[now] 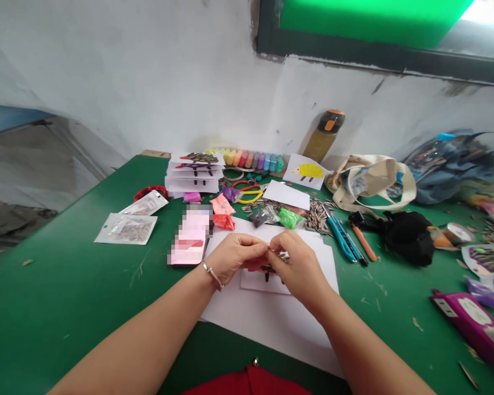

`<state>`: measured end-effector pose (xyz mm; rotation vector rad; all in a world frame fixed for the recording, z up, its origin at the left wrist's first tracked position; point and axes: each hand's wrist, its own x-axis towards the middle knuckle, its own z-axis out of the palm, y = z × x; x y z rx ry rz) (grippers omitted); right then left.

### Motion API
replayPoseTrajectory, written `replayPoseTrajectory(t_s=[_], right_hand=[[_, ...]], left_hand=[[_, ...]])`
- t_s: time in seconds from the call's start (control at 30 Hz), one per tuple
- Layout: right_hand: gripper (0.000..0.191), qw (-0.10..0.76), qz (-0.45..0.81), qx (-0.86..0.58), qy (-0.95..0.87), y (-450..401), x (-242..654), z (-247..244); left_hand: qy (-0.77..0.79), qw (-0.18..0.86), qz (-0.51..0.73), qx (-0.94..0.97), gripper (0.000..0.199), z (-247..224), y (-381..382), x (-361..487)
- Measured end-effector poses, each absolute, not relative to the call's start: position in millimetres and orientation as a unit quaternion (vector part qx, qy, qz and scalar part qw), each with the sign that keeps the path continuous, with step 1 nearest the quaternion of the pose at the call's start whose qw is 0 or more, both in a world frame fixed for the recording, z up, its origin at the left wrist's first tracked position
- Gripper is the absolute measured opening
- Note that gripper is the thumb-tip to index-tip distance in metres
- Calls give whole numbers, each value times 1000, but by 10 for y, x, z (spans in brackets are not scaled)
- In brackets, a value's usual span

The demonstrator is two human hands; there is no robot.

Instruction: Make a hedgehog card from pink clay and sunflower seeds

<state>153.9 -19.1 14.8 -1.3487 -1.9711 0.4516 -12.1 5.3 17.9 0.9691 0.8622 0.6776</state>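
Note:
Over a small white card point(253, 282), my left hand point(239, 255) and my right hand point(298, 266) meet, thumbs and forefingers pinched together. Whatever is between the fingertips is too small and too covered to make out. Dark legs and a speckled patch of the picture on the card show beneath my right hand; the remainder is hidden. Large white paper sheets point(251, 323) lie under the card. Just beyond my hands are a red clay packet point(223, 222), a black clay packet point(264, 216) and a green clay packet point(291, 218). A silver bracelet point(212, 275) circles my left wrist.
A phone point(189, 236) lies left of the sheets. Behind stand stacked picture cards point(194, 178), a yellow hedgehog card point(307, 171) and a bottle point(324, 135). Striped seeds point(316, 219), a blue cutter point(341, 236), a cloth bag point(370, 184) and a purple device point(469, 323) are rightward.

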Motion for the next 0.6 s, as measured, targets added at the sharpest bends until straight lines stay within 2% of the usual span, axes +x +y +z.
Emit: replayPoseTrajectory(t_s=[0.33,0.6], right_hand=[[13,311,156,-468,-812,-197,1645,199],[4,339,121,-465,-809,-200,1646,173]], left_hand=[[423,740,300,428,31,189,22,-85],[402,740,351,411,33,158,-44,4]])
